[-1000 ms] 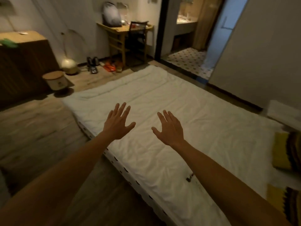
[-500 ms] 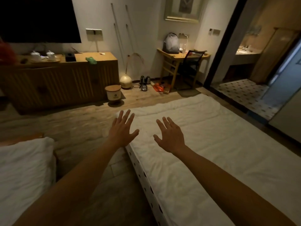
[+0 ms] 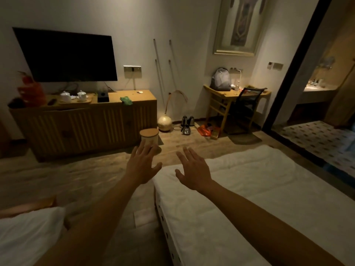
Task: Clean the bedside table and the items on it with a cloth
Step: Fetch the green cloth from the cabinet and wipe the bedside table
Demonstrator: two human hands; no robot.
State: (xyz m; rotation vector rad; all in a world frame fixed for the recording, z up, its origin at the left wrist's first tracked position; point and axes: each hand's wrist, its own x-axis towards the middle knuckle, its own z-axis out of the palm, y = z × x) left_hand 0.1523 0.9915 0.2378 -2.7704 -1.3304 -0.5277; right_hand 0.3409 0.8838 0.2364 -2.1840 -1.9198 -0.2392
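Hands are held out in the air with fingers spread and nothing gripped — the left hand (image 3: 141,166) over the floor, the right hand (image 3: 194,170) over one white bed (image 3: 259,198). One green cloth (image 3: 126,100) is seen well beyond them on the long cabinet (image 3: 84,123), near two white teapots (image 3: 74,96) — a second bed's corner (image 3: 28,233) is seen at lower left.

A dim room with pale plaster walls (image 3: 134,20) and a wood-plank floor (image 3: 57,175). A black flat-screen television (image 3: 67,56) hangs above a long low wooden sideboard with ribbed doors (image 3: 86,125). A framed picture (image 3: 238,25) hangs over a small wooden desk (image 3: 221,95), where a lit lamp (image 3: 239,77) glows and a black mesh chair (image 3: 247,104) is drawn up. A white-sheeted bed (image 3: 259,198) fills the right foreground; a second white bed corner (image 3: 25,237) shows lower left. At right, a dark-framed doorway (image 3: 292,70) opens onto a patterned tile floor (image 3: 318,141).
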